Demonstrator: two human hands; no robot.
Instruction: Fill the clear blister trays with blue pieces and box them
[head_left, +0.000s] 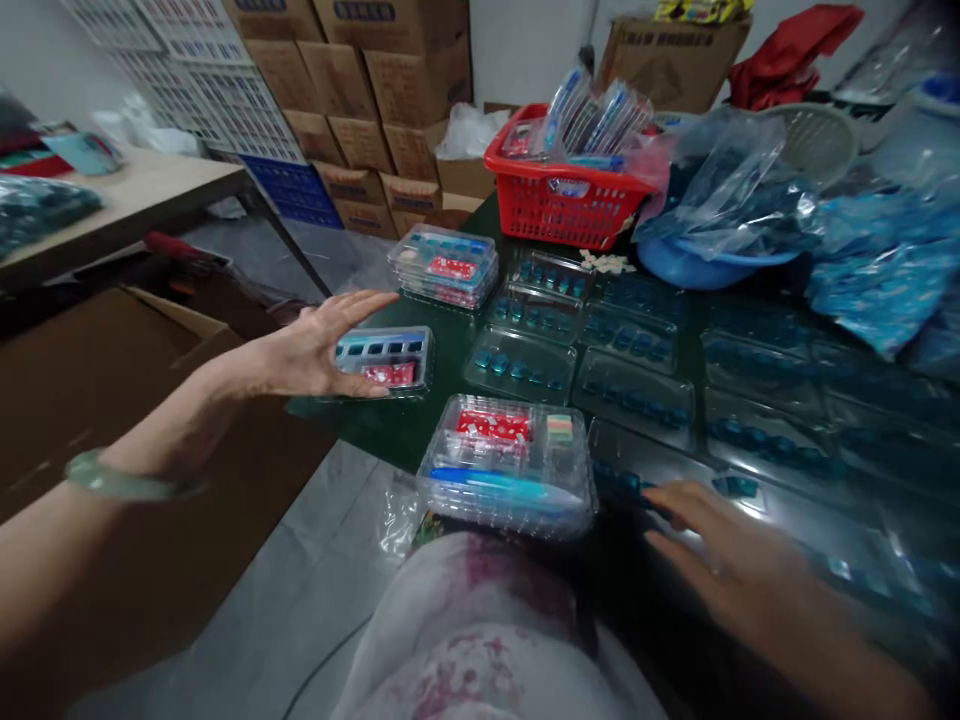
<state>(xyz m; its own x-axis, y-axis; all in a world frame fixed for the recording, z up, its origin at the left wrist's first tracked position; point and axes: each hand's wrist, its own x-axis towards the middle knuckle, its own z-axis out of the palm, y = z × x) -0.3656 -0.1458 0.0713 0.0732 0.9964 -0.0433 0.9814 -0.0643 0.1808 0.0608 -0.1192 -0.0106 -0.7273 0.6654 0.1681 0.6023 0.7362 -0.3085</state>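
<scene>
My left hand (322, 345) is open, thumb and fingers apart, at the near left end of a clear plastic pack (421, 362). Inside that pack are a row of dark blue-green pieces and a red patterned packet (390, 374). Nearer me, at the table's edge, stands a stack of clear packs (551, 465), the top one holding a red packet (493, 427), a blue pen-like stick (502, 485) and a small striped block (559, 429). My right hand (720, 560), blurred, has thumb and forefinger apart beside blue-green pieces in a clear tray (619, 440).
Rows of clear trays (634, 395) with blue-green pieces cover the dark green table (375, 430). Behind stand stacked filled packs (444, 265), a red basket (570, 200) and a blue basin (705, 262) with plastic bags. An open cardboard box (150, 480) is at left.
</scene>
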